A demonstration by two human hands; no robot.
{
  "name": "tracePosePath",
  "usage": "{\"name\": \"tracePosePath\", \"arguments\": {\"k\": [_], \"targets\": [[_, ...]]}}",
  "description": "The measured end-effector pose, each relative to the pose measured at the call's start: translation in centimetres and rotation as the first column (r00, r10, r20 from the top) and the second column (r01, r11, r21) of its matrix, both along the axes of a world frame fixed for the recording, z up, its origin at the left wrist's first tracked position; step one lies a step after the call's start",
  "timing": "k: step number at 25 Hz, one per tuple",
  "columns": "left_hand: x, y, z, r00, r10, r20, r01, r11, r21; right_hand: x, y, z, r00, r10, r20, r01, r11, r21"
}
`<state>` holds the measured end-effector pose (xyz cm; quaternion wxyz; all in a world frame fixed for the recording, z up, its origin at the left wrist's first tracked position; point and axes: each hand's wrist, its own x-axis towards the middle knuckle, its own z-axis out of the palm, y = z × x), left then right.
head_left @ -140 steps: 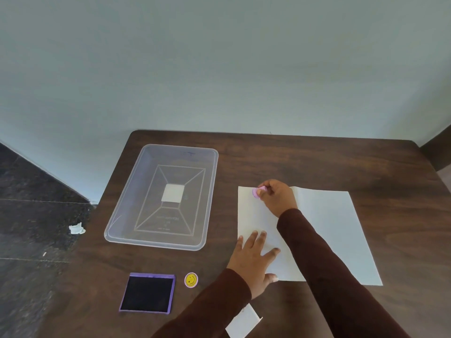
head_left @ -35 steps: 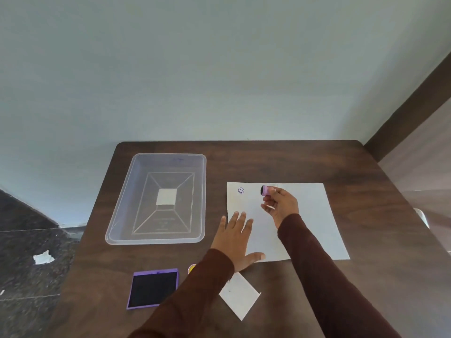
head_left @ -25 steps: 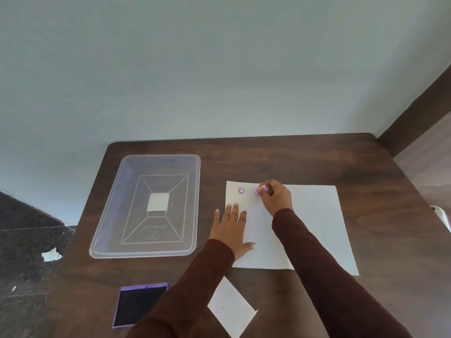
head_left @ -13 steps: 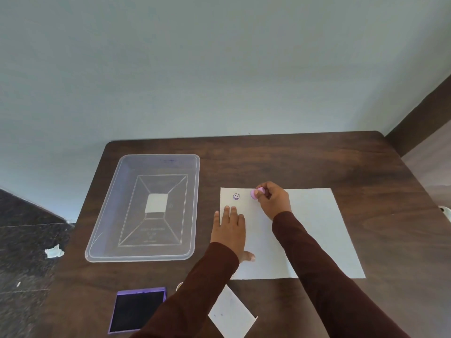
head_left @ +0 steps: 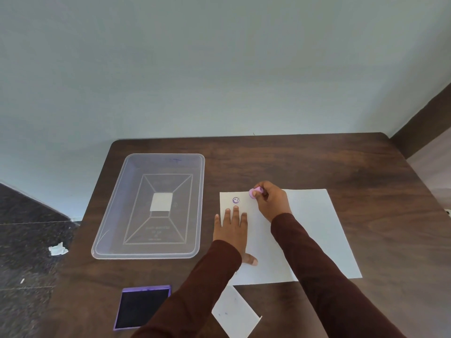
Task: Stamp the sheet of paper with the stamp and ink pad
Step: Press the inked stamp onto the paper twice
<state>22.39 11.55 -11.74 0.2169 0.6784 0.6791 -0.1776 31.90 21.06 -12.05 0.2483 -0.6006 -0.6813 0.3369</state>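
R hand (head_left: 271, 200) curled round small pink stamp (head_left: 253, 192), pinched btwn thumb + fingers; stamp sits at far-left part of white sheet of paper (head_left: 314, 230), near far edge; can't tell if stamp face is touching paper or just above; one purple smiley print (head_left: 236, 200) already on sheet, just left of stamp, near far-left corner; L hand (head_left: 231, 231) flat, fingers straight + together, palm down on sheet's left edge, holds nothing, just presses paper; fingertips (head_left: 235, 209) just short of the smiley print; thumb out to the right on the paper.

Ink pad (head_left: 142, 307) w/ purple frame, dark face up, lid off; lies near-left on dark wood table (head_left: 305, 162), well apart from sheet; partly cut off by L sleeve (head_left: 195, 296); clear plastic tray (head_left: 151, 208) left of sheet, white square label showing thru bottom; small white card (head_left: 235, 313) lies skewed just below sheet's near edge, btwn both sleeves; white scrap (head_left: 58, 250) on dark floor left of table.
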Motion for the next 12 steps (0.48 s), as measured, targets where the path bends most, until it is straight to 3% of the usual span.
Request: {"name": "tracePosePath", "arguments": {"k": [2,4,6,7,8,9,10,11,12], "targets": [[0.1,0.1,0.0,1.000,-0.008,-0.002,0.008,1.000,-0.004,-0.2,-0.1,-0.5,0.955,0.144,0.260,-0.169,0.983,0.077],[0.0,0.2,0.0,1.000,-0.009,-0.009,0.009,1.000,0.001,-0.8,-0.2,-0.8,0.817,0.282,0.503,-0.353,0.934,0.050],[-0.1,0.2,0.2,1.000,-0.010,-0.014,0.010,1.000,-0.002,-1.2,0.0,-0.5,0.763,0.313,0.566,-0.390,0.921,0.015],[0.0,0.1,0.2,1.000,-0.010,-0.019,0.010,1.000,-0.001,-1.2,0.2,-0.1,0.805,0.296,0.515,-0.341,0.940,-0.006],[0.0,0.1,0.2,1.000,-0.009,-0.026,0.009,1.000,-0.002,-0.9,0.6,0.1,0.909,0.221,0.353,-0.226,0.974,-0.027],[0.1,0.1,0.3,1.000,-0.005,-0.029,0.005,1.000,-0.009,-0.4,0.8,0.3,0.997,0.058,0.056,-0.051,0.992,-0.118],[0.1,0.1,0.3,1.000,0.001,-0.025,-0.002,1.000,-0.011,0.3,1.0,0.6,0.938,-0.176,-0.299,0.090,0.956,-0.280],[0.1,0.2,0.2,1.000,0.006,-0.018,-0.006,1.000,-0.008,0.9,0.9,0.8,0.721,-0.399,-0.566,0.115,0.875,-0.470],[0.1,0.2,0.2,1.000,0.001,-0.015,-0.001,1.000,-0.008,1.5,0.4,1.0,0.468,-0.565,-0.679,0.061,0.787,-0.613]]}}
